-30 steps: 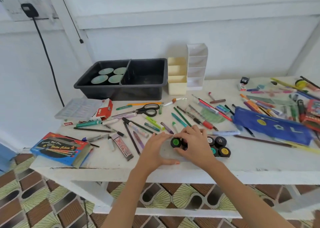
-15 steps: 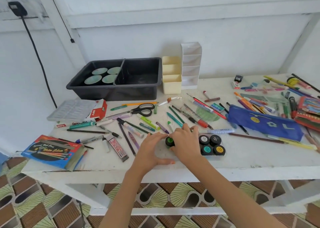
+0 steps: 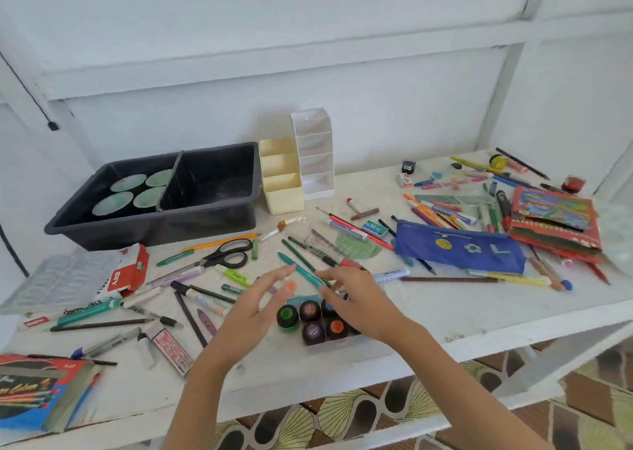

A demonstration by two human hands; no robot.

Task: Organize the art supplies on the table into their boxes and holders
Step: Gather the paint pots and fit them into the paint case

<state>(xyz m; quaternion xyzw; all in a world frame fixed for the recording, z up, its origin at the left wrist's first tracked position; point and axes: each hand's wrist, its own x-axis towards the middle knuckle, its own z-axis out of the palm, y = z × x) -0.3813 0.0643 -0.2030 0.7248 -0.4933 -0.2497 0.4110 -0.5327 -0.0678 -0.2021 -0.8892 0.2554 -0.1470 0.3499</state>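
Paint pots (image 3: 312, 330) upright, clustered in clear tray (image 3: 330, 345).

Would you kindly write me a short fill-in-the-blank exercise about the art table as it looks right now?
1. The left compartment of the black tray holds ____ round discs.
2. The scissors have ____ handles.
3. The pencil case, lying to the right of the paint pots, is ____.
Missing words: four; black; blue.
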